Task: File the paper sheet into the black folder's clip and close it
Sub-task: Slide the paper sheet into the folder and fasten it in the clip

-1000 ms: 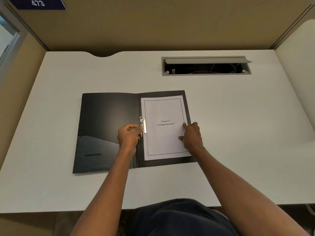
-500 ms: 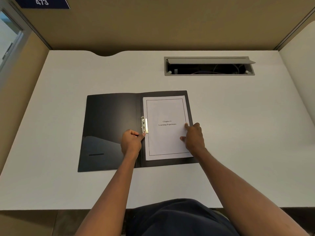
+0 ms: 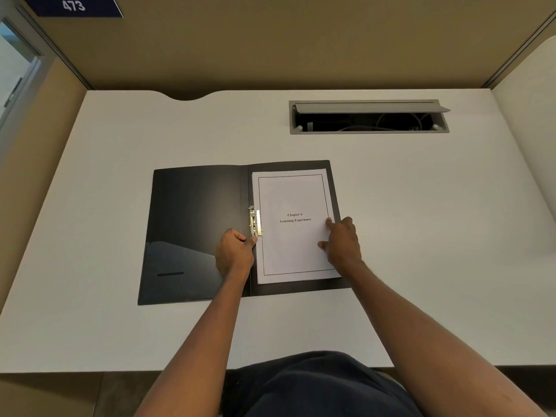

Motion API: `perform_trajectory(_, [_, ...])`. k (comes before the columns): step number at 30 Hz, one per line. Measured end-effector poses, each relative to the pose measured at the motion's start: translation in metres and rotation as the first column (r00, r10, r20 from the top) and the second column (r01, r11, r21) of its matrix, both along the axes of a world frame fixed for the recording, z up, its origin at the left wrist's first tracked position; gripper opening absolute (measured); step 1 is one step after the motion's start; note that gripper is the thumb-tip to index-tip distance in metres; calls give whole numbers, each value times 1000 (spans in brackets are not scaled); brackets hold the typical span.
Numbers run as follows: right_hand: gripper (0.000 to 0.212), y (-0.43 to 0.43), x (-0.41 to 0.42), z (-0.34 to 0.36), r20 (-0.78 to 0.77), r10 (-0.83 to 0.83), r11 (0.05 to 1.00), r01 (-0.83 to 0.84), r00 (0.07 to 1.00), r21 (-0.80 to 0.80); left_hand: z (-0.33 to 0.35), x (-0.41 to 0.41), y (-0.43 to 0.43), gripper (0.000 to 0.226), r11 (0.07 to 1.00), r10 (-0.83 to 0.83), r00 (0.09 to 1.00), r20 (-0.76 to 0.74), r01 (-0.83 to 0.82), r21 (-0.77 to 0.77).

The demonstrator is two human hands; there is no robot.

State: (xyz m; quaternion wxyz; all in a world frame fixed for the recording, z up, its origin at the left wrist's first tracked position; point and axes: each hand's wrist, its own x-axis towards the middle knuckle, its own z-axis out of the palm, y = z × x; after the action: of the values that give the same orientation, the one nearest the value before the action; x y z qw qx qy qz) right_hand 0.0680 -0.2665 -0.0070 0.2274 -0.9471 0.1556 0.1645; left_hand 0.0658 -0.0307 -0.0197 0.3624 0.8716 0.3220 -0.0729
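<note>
The black folder [image 3: 195,224] lies open on the white desk. The paper sheet [image 3: 293,245], printed "Chapter 6 Learning Experience", rests on the folder's right half. A metal clip [image 3: 255,220] at the spine lies over the sheet's left edge. My left hand [image 3: 236,255] is curled into a loose fist on the spine, its thumb tip touching the clip's lower end. My right hand [image 3: 343,243] presses its spread fingertips onto the sheet's right edge, partly over the folder's border.
A grey cable hatch [image 3: 368,117] stands open at the back right of the white desk [image 3: 436,236]. Beige partition walls [image 3: 270,43] close the desk in at the back and both sides. A rounded notch [image 3: 186,96] cuts the desk's rear edge.
My left hand has slid back from over the clip to just below it, leaving the clip fully visible. The right hand stays pressed on the sheet's right edge.
</note>
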Motion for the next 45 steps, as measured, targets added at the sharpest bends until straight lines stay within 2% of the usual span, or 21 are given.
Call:
perform_trajectory(12, [70,-1,-3,3,-7,9,1000,-9,1000,-4,3,-2,12,26,992,-83,996,27,85,-97])
perform_trajectory(21, [70,-4,-8,7,6,-26,997,26,1000,71,13,-7,11,18,981,-184,977,103,189,-39])
perform_trajectory(27, [67,-5,-11,10,46,20,1000,-20,999,13,17,-11,5,16,958,-281,946,164,286,-7])
perform_trajectory(31, [64,5,-18,11,152,112,984,-88,982,-156,22,-8,2,18,940,-338,913,228,339,39])
perform_trajectory(34, [67,19,-26,11,191,191,973,-160,963,-168,26,-5,11,26,941,-337,903,267,333,63])
perform_trajectory(36, [68,30,-33,10,192,275,956,-246,942,-162,27,-3,24,34,938,-343,902,264,314,145])
perform_trajectory(41, [74,65,-51,10,172,465,885,-452,868,-113,20,8,72,62,871,-375,923,88,318,375])
perform_trajectory(45, [77,91,-63,8,112,591,805,-578,798,-133,14,12,114,70,874,-273,962,-28,260,409])
